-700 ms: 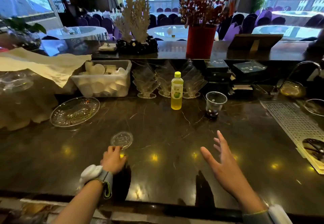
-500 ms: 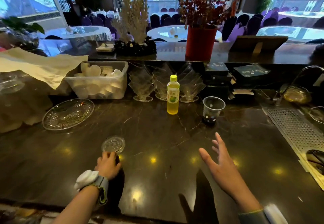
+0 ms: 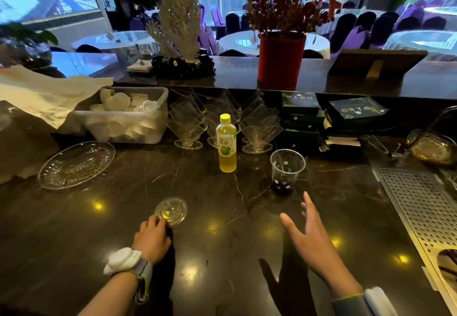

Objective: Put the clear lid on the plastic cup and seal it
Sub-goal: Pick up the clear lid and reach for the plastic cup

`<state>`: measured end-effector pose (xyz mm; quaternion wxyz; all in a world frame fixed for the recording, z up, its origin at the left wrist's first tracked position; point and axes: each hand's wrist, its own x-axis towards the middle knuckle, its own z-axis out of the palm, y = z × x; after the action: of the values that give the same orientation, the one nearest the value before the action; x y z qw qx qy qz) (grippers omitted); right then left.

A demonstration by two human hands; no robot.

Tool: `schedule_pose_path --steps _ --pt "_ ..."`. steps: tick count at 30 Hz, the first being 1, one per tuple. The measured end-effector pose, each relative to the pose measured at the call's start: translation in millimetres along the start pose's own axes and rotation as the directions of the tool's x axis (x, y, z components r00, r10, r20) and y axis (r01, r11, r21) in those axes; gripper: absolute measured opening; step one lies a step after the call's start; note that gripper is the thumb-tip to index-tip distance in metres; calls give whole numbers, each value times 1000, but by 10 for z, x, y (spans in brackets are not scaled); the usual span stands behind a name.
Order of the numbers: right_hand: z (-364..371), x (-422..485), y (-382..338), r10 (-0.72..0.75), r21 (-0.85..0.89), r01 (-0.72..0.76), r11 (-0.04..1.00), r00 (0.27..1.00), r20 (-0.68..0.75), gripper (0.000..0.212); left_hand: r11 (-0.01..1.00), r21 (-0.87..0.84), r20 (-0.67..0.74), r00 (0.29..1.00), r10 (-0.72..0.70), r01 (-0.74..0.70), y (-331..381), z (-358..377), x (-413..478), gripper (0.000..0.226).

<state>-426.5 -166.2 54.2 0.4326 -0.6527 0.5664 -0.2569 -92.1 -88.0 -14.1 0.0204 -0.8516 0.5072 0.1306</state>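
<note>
Head camera, looking forward and down over dark counter (image 3: 222,254) (wide-angle, close)

Clear lid (image 3: 170,210) flat on counter; polka-dot plastic cup (image 3: 286,171) upright, uncovered.

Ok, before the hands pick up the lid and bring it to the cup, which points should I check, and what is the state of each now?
1. Clear lid lies flat on the counter, free of other things: ok.
2. Left hand has fingertips at the lid's near edge; grip made: cannot tell.
3. Plastic cup upright, mouth open: ok.
4. Right hand open, empty, short of the cup; cup not steadied: not ok.
5. Yellow bottle stands left of the cup, apart from it: ok.
6. Lid right way up: cannot tell.
</note>
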Motion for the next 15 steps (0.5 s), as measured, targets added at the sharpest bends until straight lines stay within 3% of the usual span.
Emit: schedule_pose_path --steps 10,15 --pt "-313 532 274 5 -72 -3 997 999 32 89 991 23 -32 990 134 -133 962 86 111 43" --pt "-356 847 308 25 -94 -22 995 999 37 92 973 128 -55 978 201 -192 1238 84 226 43"
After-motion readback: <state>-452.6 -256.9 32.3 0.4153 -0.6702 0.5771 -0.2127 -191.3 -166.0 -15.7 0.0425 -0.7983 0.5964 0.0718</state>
